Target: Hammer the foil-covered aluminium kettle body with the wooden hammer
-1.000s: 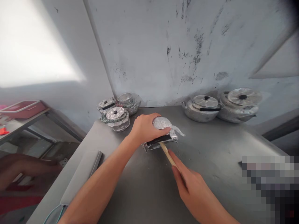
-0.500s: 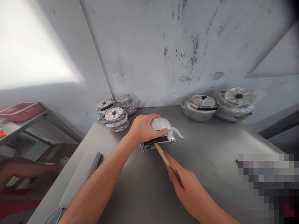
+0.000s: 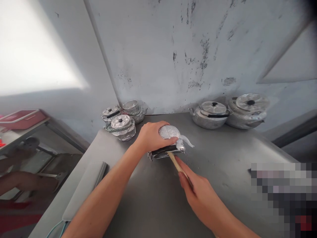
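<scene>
My left hand is wrapped over a small silvery metal kettle, thumb and fingers around its body. The kettle is tipped toward me, with a black bar-shaped handle along its near side and a curved pale strip sticking out to the right. In my right hand is a wooden stick, gripped near its lower end. Its far end reaches under the black handle at the kettle's near side, and the tip is hidden there.
Several metal pots and kettles stand at the table's back left. Two lidded kettles are at the back right. A long grey box with a cable lies by the left edge. Beyond it are a pink tray and another person's limb.
My right hand and the wooden stick have shifted slightly right relative to the kettle. My left hand keeps its hold. The other person's limb at the left has moved.
</scene>
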`<state>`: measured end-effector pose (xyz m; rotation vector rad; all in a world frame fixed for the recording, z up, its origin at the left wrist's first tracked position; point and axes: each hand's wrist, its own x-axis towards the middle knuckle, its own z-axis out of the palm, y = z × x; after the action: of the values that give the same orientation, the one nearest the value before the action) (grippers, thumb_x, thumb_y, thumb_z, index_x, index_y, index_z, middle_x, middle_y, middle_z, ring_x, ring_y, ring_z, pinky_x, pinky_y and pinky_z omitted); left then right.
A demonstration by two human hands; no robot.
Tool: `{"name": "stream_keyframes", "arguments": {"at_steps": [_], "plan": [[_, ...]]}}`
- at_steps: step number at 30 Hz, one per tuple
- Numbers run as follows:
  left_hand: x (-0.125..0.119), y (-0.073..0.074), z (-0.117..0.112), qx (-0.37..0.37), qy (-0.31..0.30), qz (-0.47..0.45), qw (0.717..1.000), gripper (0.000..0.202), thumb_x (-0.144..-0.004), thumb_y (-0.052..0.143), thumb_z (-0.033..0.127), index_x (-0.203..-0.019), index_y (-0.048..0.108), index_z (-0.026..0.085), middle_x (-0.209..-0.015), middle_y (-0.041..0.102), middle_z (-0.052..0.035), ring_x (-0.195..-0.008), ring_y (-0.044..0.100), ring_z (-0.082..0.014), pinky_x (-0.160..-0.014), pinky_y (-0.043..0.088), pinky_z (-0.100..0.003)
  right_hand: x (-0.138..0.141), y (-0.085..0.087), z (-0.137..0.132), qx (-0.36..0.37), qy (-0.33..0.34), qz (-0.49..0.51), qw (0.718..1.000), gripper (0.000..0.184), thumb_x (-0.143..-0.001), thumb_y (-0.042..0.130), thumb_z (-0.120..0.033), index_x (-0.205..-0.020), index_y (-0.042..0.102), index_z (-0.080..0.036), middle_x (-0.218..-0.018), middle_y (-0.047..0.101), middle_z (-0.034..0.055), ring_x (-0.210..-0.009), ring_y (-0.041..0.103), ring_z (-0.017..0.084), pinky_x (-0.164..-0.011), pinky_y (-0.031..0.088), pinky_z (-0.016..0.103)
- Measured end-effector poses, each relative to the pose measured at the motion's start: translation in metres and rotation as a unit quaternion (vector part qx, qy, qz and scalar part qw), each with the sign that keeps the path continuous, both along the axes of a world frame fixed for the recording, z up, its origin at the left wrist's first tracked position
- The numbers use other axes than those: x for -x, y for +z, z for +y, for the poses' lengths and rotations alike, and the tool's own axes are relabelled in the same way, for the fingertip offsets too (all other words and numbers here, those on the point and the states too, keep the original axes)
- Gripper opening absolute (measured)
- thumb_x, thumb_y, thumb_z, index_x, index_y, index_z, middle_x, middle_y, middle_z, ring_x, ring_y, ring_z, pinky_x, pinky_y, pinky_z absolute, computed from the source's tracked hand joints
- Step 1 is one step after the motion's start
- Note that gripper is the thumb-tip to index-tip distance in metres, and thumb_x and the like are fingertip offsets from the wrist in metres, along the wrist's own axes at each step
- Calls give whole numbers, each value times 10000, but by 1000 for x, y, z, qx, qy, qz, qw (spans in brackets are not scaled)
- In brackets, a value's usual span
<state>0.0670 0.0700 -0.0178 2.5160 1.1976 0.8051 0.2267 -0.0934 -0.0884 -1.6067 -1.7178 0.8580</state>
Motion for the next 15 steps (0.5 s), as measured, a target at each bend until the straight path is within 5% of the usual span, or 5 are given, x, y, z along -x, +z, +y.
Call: {"name": "stream_keyframes", "arguments": {"at_steps": [15], "plan": [[1, -1, 2, -1, -4, -7, 1000, 526, -765, 686, 638, -1164, 710, 296, -1051, 768, 15, -979, 706, -267, -870, 532, -349, 2, -7, 1, -21, 23, -15, 999, 541, -1040, 321, -328, -1574, 362, -246, -922, 755, 64, -828, 736, 210, -831, 557, 340]]}}
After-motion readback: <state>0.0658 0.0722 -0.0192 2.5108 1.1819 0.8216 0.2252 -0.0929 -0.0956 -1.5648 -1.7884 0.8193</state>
